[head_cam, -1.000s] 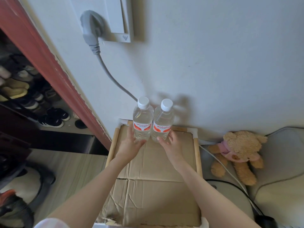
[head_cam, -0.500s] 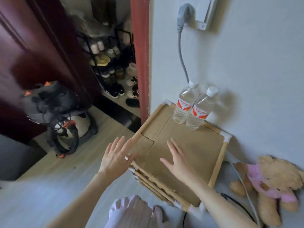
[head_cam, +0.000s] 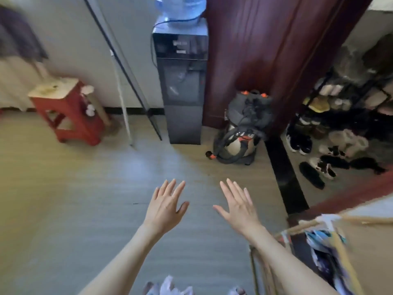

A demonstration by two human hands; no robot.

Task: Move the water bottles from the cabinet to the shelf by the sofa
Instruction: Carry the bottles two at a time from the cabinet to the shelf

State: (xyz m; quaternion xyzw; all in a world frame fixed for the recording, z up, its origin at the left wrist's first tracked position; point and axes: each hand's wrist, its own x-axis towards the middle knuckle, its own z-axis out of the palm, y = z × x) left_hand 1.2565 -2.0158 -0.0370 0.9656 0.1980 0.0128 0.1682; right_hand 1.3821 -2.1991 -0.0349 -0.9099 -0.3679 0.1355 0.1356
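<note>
Both the left hand [head_cam: 164, 206] and right hand [head_cam: 239, 206] hover with spread, empty grip above the pale wood-plank floor [head_cam: 85, 199]; no writing is legible.

Soft daylight is falling evenly, leaving a pale sheen on the floor [head_cam: 131, 167] beyond the left hand [head_cam: 164, 206]. Motion blur is smearing the edges, worst at the shelf [head_cam: 308, 225] beside the right hand [head_cam: 238, 206].

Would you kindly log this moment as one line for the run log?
left hand: open, holding nothing | right hand: open, holding nothing | water bottles: not in view | ahead: water dispenser, red stool
</note>
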